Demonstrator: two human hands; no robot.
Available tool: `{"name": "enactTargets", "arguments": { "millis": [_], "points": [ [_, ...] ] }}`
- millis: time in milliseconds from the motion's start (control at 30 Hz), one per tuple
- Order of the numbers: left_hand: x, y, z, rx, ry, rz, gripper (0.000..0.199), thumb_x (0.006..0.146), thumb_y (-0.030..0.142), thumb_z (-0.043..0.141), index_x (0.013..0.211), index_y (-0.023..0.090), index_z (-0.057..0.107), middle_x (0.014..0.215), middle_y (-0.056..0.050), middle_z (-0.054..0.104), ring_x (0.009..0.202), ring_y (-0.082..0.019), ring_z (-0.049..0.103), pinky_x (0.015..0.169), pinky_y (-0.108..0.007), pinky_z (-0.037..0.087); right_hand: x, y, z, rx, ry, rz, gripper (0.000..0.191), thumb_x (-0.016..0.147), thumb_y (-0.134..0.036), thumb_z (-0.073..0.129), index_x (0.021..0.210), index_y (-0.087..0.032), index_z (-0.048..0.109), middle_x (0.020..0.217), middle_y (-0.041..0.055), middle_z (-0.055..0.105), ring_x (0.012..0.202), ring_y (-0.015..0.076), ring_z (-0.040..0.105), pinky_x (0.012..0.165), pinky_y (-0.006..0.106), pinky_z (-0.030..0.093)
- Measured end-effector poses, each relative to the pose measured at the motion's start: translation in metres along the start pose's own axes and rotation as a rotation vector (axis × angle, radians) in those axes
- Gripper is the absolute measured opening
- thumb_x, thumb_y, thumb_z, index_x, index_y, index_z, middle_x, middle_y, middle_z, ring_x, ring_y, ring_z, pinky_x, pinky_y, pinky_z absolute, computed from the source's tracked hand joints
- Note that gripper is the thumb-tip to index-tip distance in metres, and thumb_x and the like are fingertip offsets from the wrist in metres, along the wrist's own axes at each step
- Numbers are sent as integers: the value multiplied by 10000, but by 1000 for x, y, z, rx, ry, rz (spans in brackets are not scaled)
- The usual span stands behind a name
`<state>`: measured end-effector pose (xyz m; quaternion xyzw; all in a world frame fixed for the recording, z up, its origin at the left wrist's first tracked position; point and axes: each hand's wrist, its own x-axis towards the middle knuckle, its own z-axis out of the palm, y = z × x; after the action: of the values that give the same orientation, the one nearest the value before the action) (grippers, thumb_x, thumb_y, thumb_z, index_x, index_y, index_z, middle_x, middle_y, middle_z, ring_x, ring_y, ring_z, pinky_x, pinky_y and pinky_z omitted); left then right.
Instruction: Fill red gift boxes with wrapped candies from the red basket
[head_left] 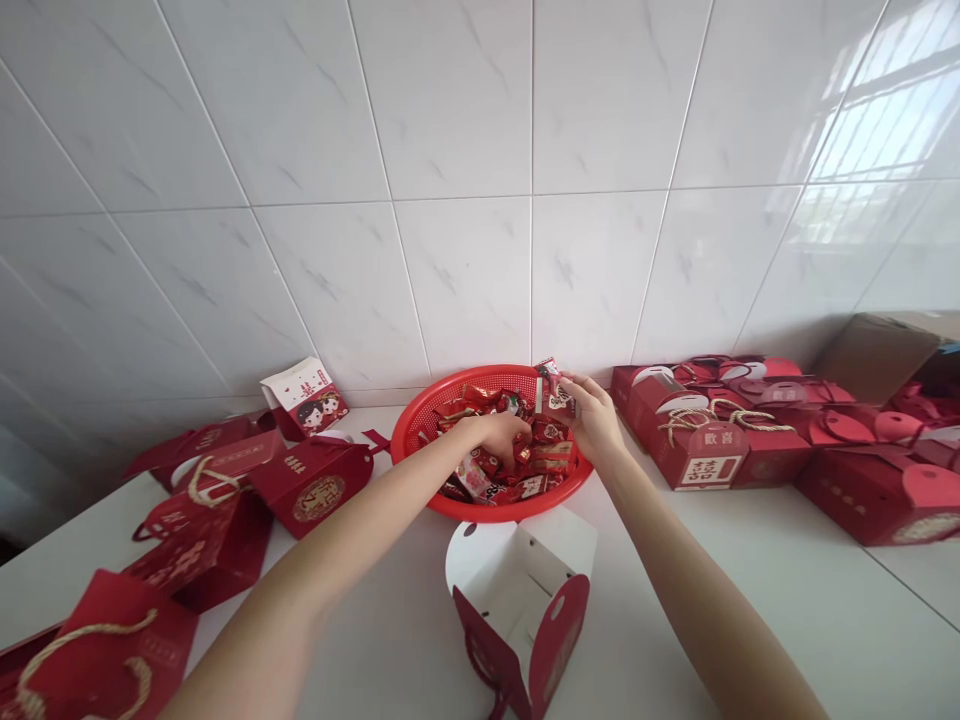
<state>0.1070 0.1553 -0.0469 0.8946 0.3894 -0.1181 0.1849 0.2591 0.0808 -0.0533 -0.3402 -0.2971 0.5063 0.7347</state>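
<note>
A red plastic basket [411, 440] filled with red-wrapped sweets [525, 488] stands against the tiled wall. My left hand [501, 435] reaches down into the sweets, fingers curled around something I cannot make out. Over the basket's right rim, my right hand [592, 412] is closed on a red and white wrapped packet [556, 392]. In front of the basket, an open red box with a white inside [517, 590] stands on the table with its flaps spread; nothing shows inside it.
Red gift boxes with rope handles [202, 540] lie on the left, beside a white and red box [306, 398]. More red boxes [705, 455] stand in rows on the right. A brown carton [877, 350] is at the far right.
</note>
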Motion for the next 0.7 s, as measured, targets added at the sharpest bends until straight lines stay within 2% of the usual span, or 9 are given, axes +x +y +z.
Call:
{"name": "enactTargets", "arguments": {
  "millis": [100, 267, 400, 567, 700],
  "points": [
    [-1, -4, 1, -48, 9, -23, 490, 496, 255, 839, 963, 231, 691, 906, -27, 705, 861, -286, 664, 694, -301, 461, 0, 0, 0, -6, -9, -1, 353, 501, -322, 879, 778, -199, 697, 754, -21, 676, 731, 167, 632, 597, 310, 591],
    [1, -4, 7, -100, 33, -25, 463, 466, 271, 860, 876, 229, 650, 766, 12, 663, 749, -244, 648, 604, -278, 428, -1, 0, 1, -16, -21, 0, 340, 498, -323, 876, 766, -203, 705, 769, -18, 685, 709, 155, 634, 583, 285, 580],
    [-6, -9, -1, -275, 72, -1, 450, 490, 209, 833, 912, 224, 676, 718, 22, 669, 679, -215, 634, 586, -277, 428, -6, -8, 4, -40, -31, 14, 341, 484, -326, 876, 750, -201, 702, 761, -11, 685, 679, 150, 628, 570, 283, 578],
    [-39, -21, -19, -573, 247, 176, 393, 616, 327, 823, 973, 197, 717, 807, 1, 705, 787, -190, 658, 707, -274, 471, -21, -37, 13, -136, -179, 38, 355, 535, -355, 878, 801, -203, 700, 782, -13, 690, 662, 135, 610, 572, 272, 565],
    [-73, -19, -18, -693, 400, 275, 390, 658, 411, 834, 961, 187, 735, 977, -40, 730, 942, -214, 659, 853, -319, 500, -39, -61, 18, -279, -368, -13, 323, 636, -387, 850, 867, -210, 708, 772, -15, 690, 664, 127, 610, 585, 243, 521]
  ]
}}
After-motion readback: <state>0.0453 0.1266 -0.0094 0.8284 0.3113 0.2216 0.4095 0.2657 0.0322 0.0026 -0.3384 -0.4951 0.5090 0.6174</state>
